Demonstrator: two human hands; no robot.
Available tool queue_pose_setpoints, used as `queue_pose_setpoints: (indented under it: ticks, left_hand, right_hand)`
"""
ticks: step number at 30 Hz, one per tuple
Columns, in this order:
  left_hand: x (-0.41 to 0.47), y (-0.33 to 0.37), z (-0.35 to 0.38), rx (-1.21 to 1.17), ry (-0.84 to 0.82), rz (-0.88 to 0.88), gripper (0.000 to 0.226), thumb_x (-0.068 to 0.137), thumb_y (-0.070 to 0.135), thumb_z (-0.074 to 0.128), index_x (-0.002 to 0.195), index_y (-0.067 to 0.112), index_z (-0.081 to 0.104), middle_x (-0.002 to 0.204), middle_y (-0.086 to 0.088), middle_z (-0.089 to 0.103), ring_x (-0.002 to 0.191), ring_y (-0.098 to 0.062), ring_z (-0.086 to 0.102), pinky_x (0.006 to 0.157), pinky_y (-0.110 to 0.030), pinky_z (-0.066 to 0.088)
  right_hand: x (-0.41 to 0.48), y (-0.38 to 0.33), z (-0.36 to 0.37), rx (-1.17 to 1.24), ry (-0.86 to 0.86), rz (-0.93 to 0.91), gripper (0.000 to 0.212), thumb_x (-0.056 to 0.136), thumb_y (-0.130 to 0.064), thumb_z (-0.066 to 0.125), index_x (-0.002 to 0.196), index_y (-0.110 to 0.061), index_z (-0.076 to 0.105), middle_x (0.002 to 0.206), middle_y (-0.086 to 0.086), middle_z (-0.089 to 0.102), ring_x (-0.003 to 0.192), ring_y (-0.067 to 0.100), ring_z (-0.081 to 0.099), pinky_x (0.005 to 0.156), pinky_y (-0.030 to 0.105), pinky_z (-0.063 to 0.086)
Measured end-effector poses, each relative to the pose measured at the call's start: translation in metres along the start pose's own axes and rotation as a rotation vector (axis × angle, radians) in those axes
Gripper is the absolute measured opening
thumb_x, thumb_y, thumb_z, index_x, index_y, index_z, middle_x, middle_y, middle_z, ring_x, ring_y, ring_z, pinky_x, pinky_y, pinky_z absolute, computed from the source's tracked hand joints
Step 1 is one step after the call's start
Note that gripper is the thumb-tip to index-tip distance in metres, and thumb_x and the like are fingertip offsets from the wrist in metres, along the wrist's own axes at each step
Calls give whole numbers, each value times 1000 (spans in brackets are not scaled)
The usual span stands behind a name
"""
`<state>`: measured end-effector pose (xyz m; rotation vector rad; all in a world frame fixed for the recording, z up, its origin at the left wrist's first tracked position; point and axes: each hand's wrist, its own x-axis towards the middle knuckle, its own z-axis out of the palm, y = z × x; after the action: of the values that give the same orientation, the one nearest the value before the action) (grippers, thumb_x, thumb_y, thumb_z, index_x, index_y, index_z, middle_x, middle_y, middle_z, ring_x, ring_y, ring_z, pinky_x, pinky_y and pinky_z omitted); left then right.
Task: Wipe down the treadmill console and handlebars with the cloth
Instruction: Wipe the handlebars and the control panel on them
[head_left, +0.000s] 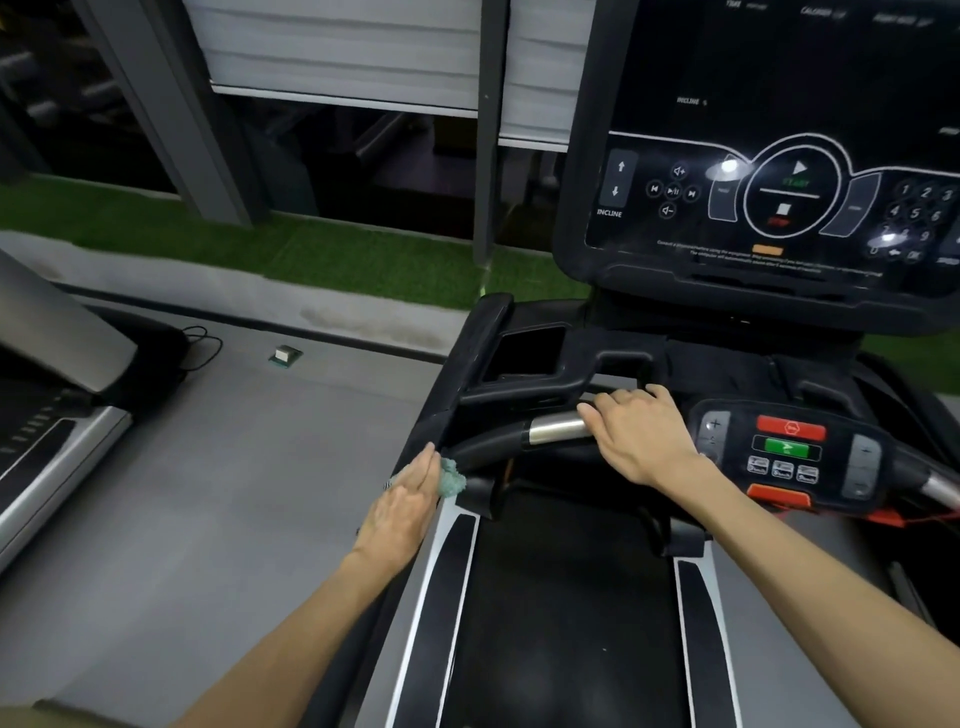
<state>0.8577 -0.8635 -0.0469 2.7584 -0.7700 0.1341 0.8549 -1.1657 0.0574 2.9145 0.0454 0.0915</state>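
A black treadmill fills the right half of the view. Its big dark console (769, 197) with lit touch buttons stands at the upper right. Below it runs the front handlebar (488, 444), black with a metal sensor sleeve (556, 430). My right hand (636, 431) lies over the bar, fingers curled on the right end of the metal sleeve. My left hand (402, 506) presses a small teal cloth (453, 477) against the left end of the bar, where it meets the side arm. A small control pad (787, 454) with red and green buttons sits right of my right hand.
The black running belt (566, 613) stretches below, between grey side rails. Grey floor lies to the left, with a second treadmill (47, 415) at the far left edge, a black cable and a small floor socket (284, 355). Green turf and windows lie beyond.
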Motion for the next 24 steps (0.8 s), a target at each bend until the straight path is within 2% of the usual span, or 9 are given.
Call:
queue_pose_setpoints:
  ticks: [2,5,8,9,11,14,16,20,24]
  left_hand:
    - [9,2,-2,29,-29,-39,65,53,0,92,113,1,68,125,-9,66,83,-21,73,55,-22,54]
    - [15,-2,-7,-76,-47,-50,37,79,0,77,112,4,62,124,-13,66,69,-34,71,47,-39,57]
    - [35,-1,-27,-217,128,-122,19,95,8,56,113,1,57,114,-18,65,62,-39,66,52,-45,56]
    - [45,4,-34,-244,166,-154,24,99,13,49,119,2,55,119,-19,63,71,-42,66,61,-48,57]
    - [62,24,-44,-279,103,-247,41,101,16,41,142,10,41,146,-20,44,100,-46,63,87,-53,52]
    - [66,55,-36,-211,-176,-232,57,102,20,39,153,7,18,160,-20,18,134,-39,40,108,-46,36]
    - [59,57,-32,-199,-307,-122,61,100,21,40,151,1,13,155,-22,19,139,-36,29,111,-41,32]
    - [72,20,-45,-141,-411,41,66,92,10,55,150,8,22,148,-12,37,129,-31,44,106,-39,39]
    - [84,-2,-37,-181,-406,36,86,83,23,76,152,14,27,143,-7,44,132,-25,42,112,-35,33]
  right_hand:
    - [0,0,0,4,-5,-4,57,97,-46,11,102,-18,60,97,2,68,93,24,63,100,39,31]
    - [0,0,0,2,-6,-11,61,96,-47,7,101,-18,61,95,2,68,91,25,63,99,40,32]
    - [0,-1,1,3,-10,0,57,97,-47,12,102,-18,61,96,1,68,93,24,63,101,40,30]
    - [1,-1,1,2,-15,2,55,98,-46,14,103,-19,61,97,1,68,94,24,63,101,39,30]
    - [1,-1,0,1,-21,8,57,97,-47,12,103,-19,61,98,1,68,95,24,62,101,39,29]
    - [1,-1,-2,12,-24,14,62,94,-48,6,103,-19,61,98,1,68,95,23,62,102,38,28]
    - [0,0,-2,20,-26,15,65,93,-48,4,103,-19,61,99,1,68,95,23,62,102,38,28]
    - [0,-1,-2,11,-23,10,69,93,-49,1,104,-19,62,99,1,68,94,22,62,103,38,28]
    - [1,-1,-3,19,-34,11,66,94,-48,4,106,-19,62,101,1,68,96,22,62,105,38,27]
